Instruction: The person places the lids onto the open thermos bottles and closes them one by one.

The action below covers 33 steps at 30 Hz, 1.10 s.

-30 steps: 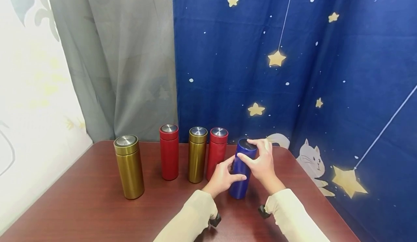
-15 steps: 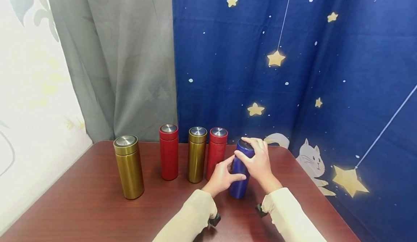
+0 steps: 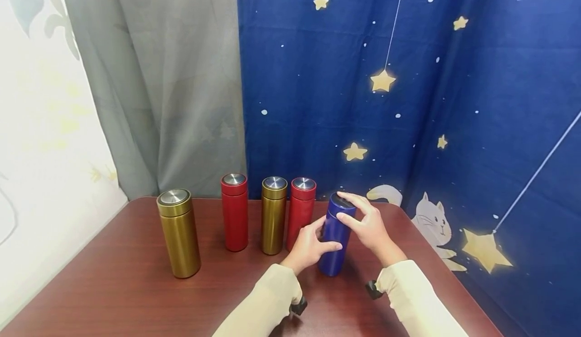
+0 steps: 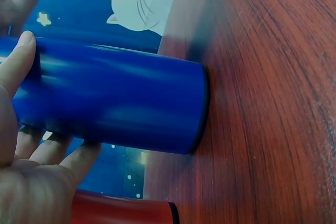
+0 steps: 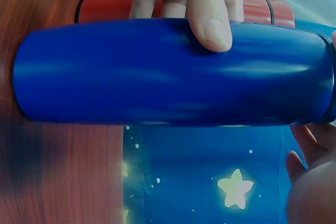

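A blue thermos [image 3: 333, 254] stands on the table at the right of the head view. Its lid has a dark, shiny top. My left hand [image 3: 308, 247] grips the body around its middle, thumb on the near side; in the left wrist view the fingers [image 4: 81, 161] of that hand wrap the other side. With thumb and fingers my right hand [image 3: 369, 226] holds the lid [image 3: 336, 205] at its edge, and the lid sits on the body. Part of the lid is hidden behind the right hand.
Left of the blue thermos stand a red thermos [image 3: 300, 211], partly behind my left hand, then a gold thermos [image 3: 273, 226] and another red thermos [image 3: 235, 221]. A second gold thermos [image 3: 182, 241] stands farther left and nearer. Curtains [image 3: 317, 100] hang behind the table [image 3: 113, 286].
My right hand first turned leftward over the lid, then swung back, its wrist and thumb shifting right. The left hand keeps its grip on the blue thermos, which stays in place.
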Each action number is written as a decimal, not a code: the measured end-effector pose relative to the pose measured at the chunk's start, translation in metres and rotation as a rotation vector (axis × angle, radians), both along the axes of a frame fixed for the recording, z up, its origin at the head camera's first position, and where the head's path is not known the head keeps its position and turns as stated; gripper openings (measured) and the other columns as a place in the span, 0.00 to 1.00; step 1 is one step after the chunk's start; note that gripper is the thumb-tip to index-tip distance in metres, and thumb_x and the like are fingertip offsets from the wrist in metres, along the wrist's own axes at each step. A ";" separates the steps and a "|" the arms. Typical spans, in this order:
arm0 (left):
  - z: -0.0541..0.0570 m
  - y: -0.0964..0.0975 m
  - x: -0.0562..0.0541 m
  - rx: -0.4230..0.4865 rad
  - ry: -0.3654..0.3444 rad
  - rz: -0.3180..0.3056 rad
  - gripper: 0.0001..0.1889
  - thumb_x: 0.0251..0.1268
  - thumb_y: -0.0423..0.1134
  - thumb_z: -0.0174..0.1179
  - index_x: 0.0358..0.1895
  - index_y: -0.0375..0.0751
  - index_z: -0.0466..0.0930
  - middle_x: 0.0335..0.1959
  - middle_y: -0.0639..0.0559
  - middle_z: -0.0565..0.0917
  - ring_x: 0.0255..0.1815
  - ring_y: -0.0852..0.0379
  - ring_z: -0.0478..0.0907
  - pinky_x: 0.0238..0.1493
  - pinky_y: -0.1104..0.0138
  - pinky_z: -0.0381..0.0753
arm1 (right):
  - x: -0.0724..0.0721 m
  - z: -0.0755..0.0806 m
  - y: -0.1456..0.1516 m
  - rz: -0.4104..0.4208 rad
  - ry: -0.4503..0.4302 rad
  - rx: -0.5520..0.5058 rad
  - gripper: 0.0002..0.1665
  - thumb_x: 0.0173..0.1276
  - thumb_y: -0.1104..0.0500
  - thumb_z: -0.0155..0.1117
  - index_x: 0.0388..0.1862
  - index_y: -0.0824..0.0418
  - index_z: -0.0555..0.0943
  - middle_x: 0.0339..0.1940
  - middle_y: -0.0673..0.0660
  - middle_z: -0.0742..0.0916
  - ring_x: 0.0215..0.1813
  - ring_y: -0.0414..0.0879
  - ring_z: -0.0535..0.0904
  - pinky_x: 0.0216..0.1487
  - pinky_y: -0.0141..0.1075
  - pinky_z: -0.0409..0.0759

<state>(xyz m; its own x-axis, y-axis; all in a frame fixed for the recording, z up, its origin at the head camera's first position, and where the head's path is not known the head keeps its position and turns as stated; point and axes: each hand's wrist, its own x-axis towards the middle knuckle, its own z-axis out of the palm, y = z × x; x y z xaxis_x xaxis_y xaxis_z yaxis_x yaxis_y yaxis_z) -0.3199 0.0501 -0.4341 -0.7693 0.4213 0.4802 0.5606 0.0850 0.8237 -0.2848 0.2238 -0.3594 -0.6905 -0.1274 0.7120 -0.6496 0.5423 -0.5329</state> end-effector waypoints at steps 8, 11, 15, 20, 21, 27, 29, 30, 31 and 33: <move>0.003 0.000 0.000 -0.008 -0.011 0.002 0.40 0.53 0.45 0.73 0.71 0.46 0.67 0.53 0.51 0.83 0.50 0.57 0.83 0.50 0.66 0.81 | -0.001 -0.004 -0.007 -0.119 0.085 -0.028 0.29 0.55 0.57 0.77 0.58 0.53 0.83 0.54 0.56 0.84 0.57 0.51 0.73 0.55 0.54 0.73; 0.003 -0.001 0.001 -0.007 -0.017 0.003 0.40 0.54 0.44 0.73 0.71 0.46 0.67 0.53 0.50 0.83 0.50 0.56 0.82 0.50 0.65 0.81 | -0.001 -0.006 -0.011 -0.164 0.110 -0.027 0.29 0.54 0.55 0.78 0.57 0.53 0.83 0.53 0.56 0.84 0.56 0.51 0.72 0.53 0.53 0.74; 0.001 -0.001 0.001 -0.014 -0.002 0.003 0.40 0.54 0.43 0.73 0.71 0.46 0.67 0.53 0.50 0.83 0.50 0.56 0.83 0.50 0.66 0.81 | -0.001 -0.010 -0.019 -0.244 0.133 -0.039 0.31 0.51 0.53 0.80 0.56 0.53 0.83 0.47 0.57 0.82 0.53 0.51 0.70 0.49 0.50 0.73; 0.002 -0.001 0.002 -0.019 0.021 0.007 0.39 0.54 0.41 0.73 0.71 0.44 0.66 0.55 0.50 0.83 0.51 0.57 0.82 0.50 0.67 0.80 | -0.003 -0.013 -0.030 -0.332 0.178 -0.097 0.30 0.48 0.52 0.82 0.52 0.55 0.84 0.42 0.59 0.78 0.51 0.54 0.67 0.44 0.47 0.71; 0.002 -0.001 0.002 -0.020 0.020 0.008 0.40 0.54 0.42 0.73 0.71 0.44 0.66 0.55 0.50 0.82 0.52 0.57 0.82 0.51 0.67 0.80 | -0.004 -0.013 -0.032 -0.347 0.188 -0.108 0.30 0.47 0.51 0.82 0.51 0.55 0.84 0.41 0.59 0.77 0.51 0.55 0.67 0.43 0.47 0.71; 0.004 -0.002 0.000 -0.037 0.022 0.017 0.41 0.54 0.44 0.73 0.72 0.42 0.65 0.57 0.49 0.82 0.53 0.57 0.81 0.51 0.68 0.80 | -0.006 -0.013 -0.041 -0.413 0.199 -0.128 0.31 0.46 0.49 0.82 0.49 0.56 0.82 0.42 0.61 0.76 0.51 0.56 0.66 0.44 0.47 0.68; 0.003 -0.002 0.000 -0.040 0.028 0.023 0.41 0.53 0.44 0.74 0.72 0.42 0.65 0.56 0.49 0.82 0.52 0.57 0.81 0.51 0.68 0.80 | -0.006 -0.011 -0.040 -0.386 0.158 -0.117 0.32 0.48 0.49 0.81 0.51 0.58 0.80 0.45 0.60 0.77 0.52 0.56 0.66 0.47 0.47 0.68; 0.003 -0.002 0.001 -0.036 0.026 0.020 0.41 0.53 0.43 0.74 0.71 0.42 0.66 0.55 0.49 0.82 0.52 0.57 0.82 0.50 0.68 0.80 | -0.006 -0.010 -0.038 -0.356 0.125 -0.112 0.32 0.49 0.49 0.80 0.52 0.58 0.78 0.46 0.60 0.77 0.53 0.55 0.66 0.48 0.46 0.69; 0.003 -0.002 0.001 -0.031 0.023 0.018 0.41 0.53 0.42 0.74 0.71 0.42 0.66 0.55 0.49 0.83 0.51 0.57 0.82 0.50 0.68 0.80 | -0.007 -0.010 -0.034 -0.309 0.090 -0.107 0.32 0.51 0.50 0.79 0.53 0.57 0.77 0.48 0.59 0.77 0.53 0.53 0.67 0.49 0.44 0.71; 0.004 -0.001 0.002 -0.022 0.008 0.005 0.40 0.53 0.42 0.74 0.71 0.42 0.66 0.54 0.49 0.83 0.51 0.57 0.82 0.50 0.68 0.80 | -0.007 -0.008 -0.025 -0.157 0.013 -0.112 0.31 0.55 0.54 0.76 0.57 0.58 0.75 0.52 0.59 0.78 0.54 0.52 0.71 0.50 0.42 0.75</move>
